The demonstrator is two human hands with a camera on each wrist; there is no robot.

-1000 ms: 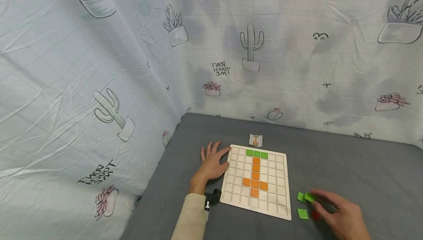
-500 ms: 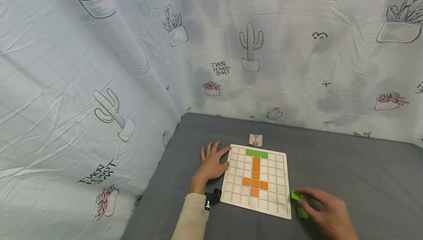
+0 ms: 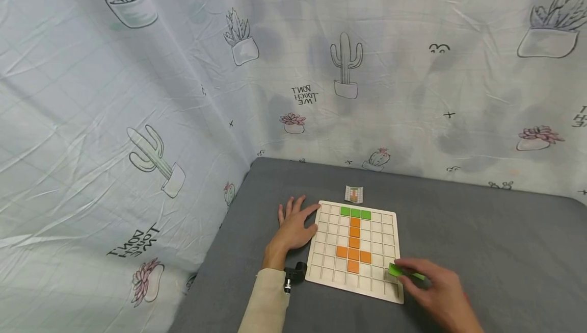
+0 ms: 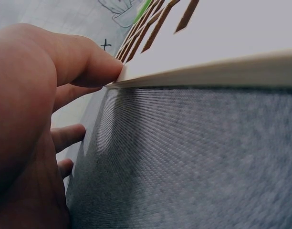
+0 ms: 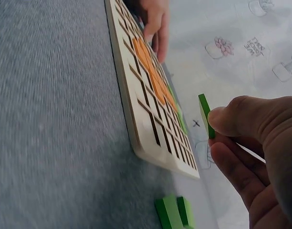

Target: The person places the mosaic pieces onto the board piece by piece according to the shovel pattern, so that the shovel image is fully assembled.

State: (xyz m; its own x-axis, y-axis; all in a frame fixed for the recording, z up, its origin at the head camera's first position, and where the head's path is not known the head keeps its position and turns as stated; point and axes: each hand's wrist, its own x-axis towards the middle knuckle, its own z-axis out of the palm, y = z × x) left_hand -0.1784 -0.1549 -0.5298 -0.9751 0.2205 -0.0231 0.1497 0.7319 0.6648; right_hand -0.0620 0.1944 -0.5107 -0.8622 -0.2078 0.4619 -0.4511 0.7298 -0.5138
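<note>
A pale wooden grid board (image 3: pixel 325 251) lies on the grey cloth. Three green square tiles (image 3: pixel 355 213) fill part of its top row, and orange tiles (image 3: pixel 354 242) form a cross-like column below them. My left hand (image 3: pixel 293 228) rests at the board's left edge, fingers spread, with index finger and thumb touching the rim. Over the board's lower right side, my right hand (image 3: pixel 433 287) pinches a green tile (image 5: pixel 206 116) between thumb and fingers; the right wrist view shows it raised and tilted. Loose green tiles (image 5: pixel 168 212) lie on the cloth beyond the board's corner.
A small printed pattern card (image 3: pixel 353 194) lies just behind the board. Cactus-print curtains (image 3: pixel 403 93) rise behind and to the left of the grey table (image 3: pixel 513 241). A bit of something red shows behind my right wrist.
My right hand has picked up a green tile from the loose ones right of the board and carried it left over the board's edge. My left hand stays put.
</note>
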